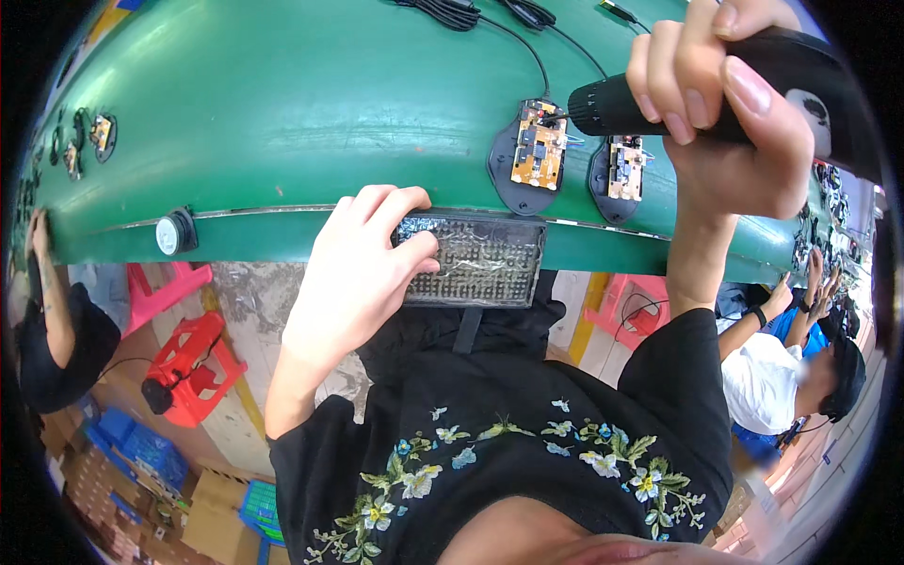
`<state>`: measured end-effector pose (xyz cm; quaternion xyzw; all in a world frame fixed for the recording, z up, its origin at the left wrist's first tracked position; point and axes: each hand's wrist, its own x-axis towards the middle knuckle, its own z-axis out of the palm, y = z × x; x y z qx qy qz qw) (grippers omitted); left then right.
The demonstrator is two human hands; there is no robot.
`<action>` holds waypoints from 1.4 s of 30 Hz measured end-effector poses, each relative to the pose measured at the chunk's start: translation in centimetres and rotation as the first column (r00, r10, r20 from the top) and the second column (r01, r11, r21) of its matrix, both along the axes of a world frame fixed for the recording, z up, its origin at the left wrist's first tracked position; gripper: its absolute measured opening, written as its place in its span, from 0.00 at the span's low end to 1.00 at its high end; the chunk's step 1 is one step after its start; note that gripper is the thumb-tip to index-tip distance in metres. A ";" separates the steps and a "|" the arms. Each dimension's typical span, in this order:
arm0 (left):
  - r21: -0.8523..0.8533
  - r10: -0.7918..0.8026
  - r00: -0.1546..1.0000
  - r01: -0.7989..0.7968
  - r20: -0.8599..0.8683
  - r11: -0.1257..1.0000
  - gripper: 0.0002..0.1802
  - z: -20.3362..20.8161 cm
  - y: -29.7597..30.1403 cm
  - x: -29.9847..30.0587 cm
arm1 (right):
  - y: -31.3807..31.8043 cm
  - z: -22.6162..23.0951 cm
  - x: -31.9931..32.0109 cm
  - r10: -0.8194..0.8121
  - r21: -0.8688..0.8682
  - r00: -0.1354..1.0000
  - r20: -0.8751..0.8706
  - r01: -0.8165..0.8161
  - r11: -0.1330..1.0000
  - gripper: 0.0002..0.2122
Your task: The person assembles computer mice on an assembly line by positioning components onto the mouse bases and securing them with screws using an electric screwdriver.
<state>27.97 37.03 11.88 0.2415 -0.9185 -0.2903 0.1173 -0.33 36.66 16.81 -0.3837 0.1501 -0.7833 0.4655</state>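
Observation:
My right hand (720,113) is wrapped round a black electric screwdriver (603,105) that lies nearly level. Its thin bit points left, at the upper right of an orange-brown circuit board (540,160). That board sits in a dark oval computer mouse base (524,196), with a cable running off the far side. Beside it on the right lies a similar mouse base with its board (625,174). At the table's near edge my left hand (363,250) has its curled fingers on the left end of a black rectangular tray (480,268), which has rows of small holes.
A green work table (311,122) spans the view. Coiled black cables (447,11) lie at the back, a small round white-faced container (171,234) at the near left edge. Further boards (102,134) are at far left. Co-workers sit on both sides; red stools (193,367) stand below.

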 end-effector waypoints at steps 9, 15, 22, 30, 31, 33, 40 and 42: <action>-0.089 0.003 0.999 0.000 0.032 0.996 0.15 0.7 0.4 -0.1 | 0.7 3.5 -0.2 0.132 0.251 0.890 -0.436 -0.021 0.968 0.13; -0.203 0.079 0.987 -0.049 0.143 0.978 0.16 1.2 1.7 -0.4 | 0.0 2.0 -0.3 0.156 0.227 0.898 -0.413 -0.064 0.972 0.13; -0.173 0.143 0.951 -0.097 0.275 0.980 0.13 2.6 2.7 -0.2 | -0.3 3.3 -2.9 0.148 0.040 0.799 -0.583 -0.153 0.987 0.14; -0.243 0.135 0.937 -0.056 0.322 0.969 0.10 2.8 2.7 -0.7 | 0.9 4.6 -6.1 0.309 -0.070 0.748 -0.587 -0.428 0.901 0.10; -0.240 0.170 0.958 -0.114 0.229 0.964 0.10 3.0 2.7 -0.9 | 0.8 4.6 -6.3 0.325 -0.081 0.745 -0.583 -0.452 0.889 0.09; -0.236 0.202 0.969 -0.165 0.141 0.958 0.10 2.9 2.5 -0.9 | 1.0 4.6 -6.5 0.355 -0.094 0.738 -0.573 -0.490 0.867 0.09; 0.271 0.268 0.871 -0.163 -0.412 0.949 0.10 0.2 1.3 -2.4 | 1.2 4.4 -6.0 0.416 -0.127 0.715 -0.562 -0.572 0.810 0.06; 0.297 0.273 0.872 -0.156 -0.407 0.942 0.12 0.8 1.0 -3.6 | 1.0 4.5 -5.8 0.427 -0.135 0.707 -0.564 -0.589 0.797 0.05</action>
